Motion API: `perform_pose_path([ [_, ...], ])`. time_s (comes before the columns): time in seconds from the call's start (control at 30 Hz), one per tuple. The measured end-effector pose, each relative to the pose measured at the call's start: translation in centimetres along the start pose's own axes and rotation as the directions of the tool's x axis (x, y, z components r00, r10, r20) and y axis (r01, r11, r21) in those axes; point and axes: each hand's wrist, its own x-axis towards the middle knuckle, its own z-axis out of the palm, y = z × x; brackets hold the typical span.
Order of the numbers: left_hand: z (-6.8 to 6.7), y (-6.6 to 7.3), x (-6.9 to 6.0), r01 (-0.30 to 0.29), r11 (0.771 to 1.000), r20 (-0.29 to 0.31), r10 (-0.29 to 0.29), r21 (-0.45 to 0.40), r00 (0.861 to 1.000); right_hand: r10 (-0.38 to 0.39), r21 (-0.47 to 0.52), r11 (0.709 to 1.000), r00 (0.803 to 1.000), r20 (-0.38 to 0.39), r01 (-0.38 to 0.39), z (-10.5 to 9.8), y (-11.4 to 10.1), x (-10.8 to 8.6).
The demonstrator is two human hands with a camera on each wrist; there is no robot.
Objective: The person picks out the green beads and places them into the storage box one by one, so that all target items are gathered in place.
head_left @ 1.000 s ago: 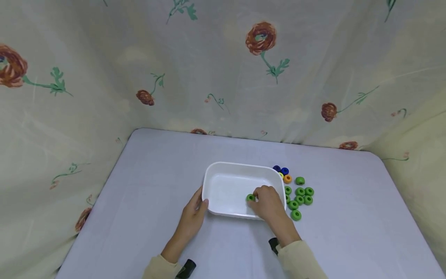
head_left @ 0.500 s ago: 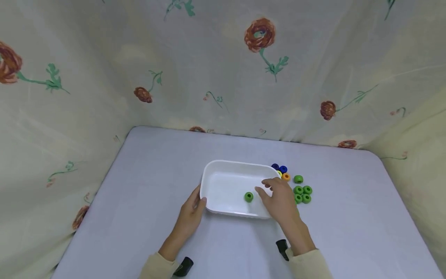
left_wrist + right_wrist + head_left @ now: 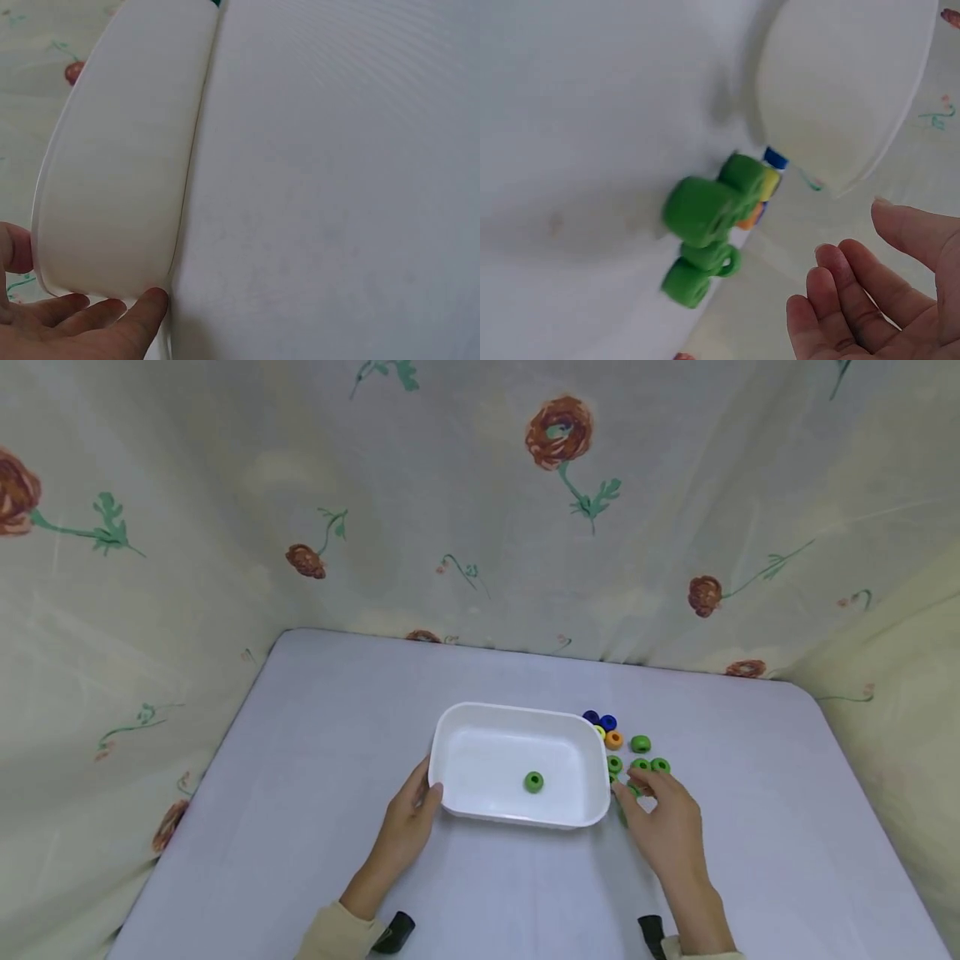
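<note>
A white rectangular tray [image 3: 480, 752] stands on the table with one green bead [image 3: 533, 782] inside it. At the tray's left near corner, my left hand [image 3: 407, 822] holds it, thumb on one side and fingers against the wall, as the left wrist view also shows. My right hand [image 3: 670, 827] hovers over a cluster of green beads [image 3: 660, 765] right of the tray, partly covering them. In the right wrist view its fingers are loosely bent, thumb apart, with nothing between them; several green beads [image 3: 697, 210] lie off to their left.
Beyond the green cluster, by the tray's far right corner, are blue beads [image 3: 608, 722], a yellow bead [image 3: 600, 732] and an orange bead [image 3: 614, 740]. A pale cloth covers the table [image 3: 337, 718]. Flowered fabric [image 3: 480, 485] hangs behind and at the sides.
My right hand has let go of the green bead, leaving it in the tray, and has moved right, out over the loose green beads. My left hand keeps its place on the tray.
</note>
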Motion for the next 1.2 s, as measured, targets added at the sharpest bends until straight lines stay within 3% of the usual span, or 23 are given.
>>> perform_pose_path([
  [0.17, -0.1, 0.0, 0.2, -0.016, 1.0, 0.001, 0.016, 0.006, 1.0, 0.007, -0.03, 1.0, 1.0, -0.02, -0.008, 0.1, 1.9, -0.4],
  [0.47, 0.0, -0.1, 0.1, -0.025, 1.0, -0.009, 0.025, 0.018, 1.0, 0.107, -0.092, 0.991, 0.992, 0.07, -0.1, 0.7, 3.6, -0.8],
  [0.67, 0.0, -0.2, 0.1, -0.01, 1.0, 0.005, 0.01, 0.017, 1.0, 0.111, -0.091, 0.991, 0.99, 0.087, -0.103, 0.9, 4.2, -0.9],
  [0.87, 0.0, -0.2, 0.1, -0.006, 1.0, 0.002, 0.006, 0.023, 1.0, 0.161, -0.111, 0.983, 0.975, 0.154, -0.145, 1.2, 4.3, -1.1],
  [1.2, 0.1, -0.4, 0.1, 0.003, 1.0, -0.003, -0.003, 0.017, 1.0, 0.189, -0.13, 0.977, 0.966, 0.175, -0.168, 1.6, 4.6, -1.2],
])
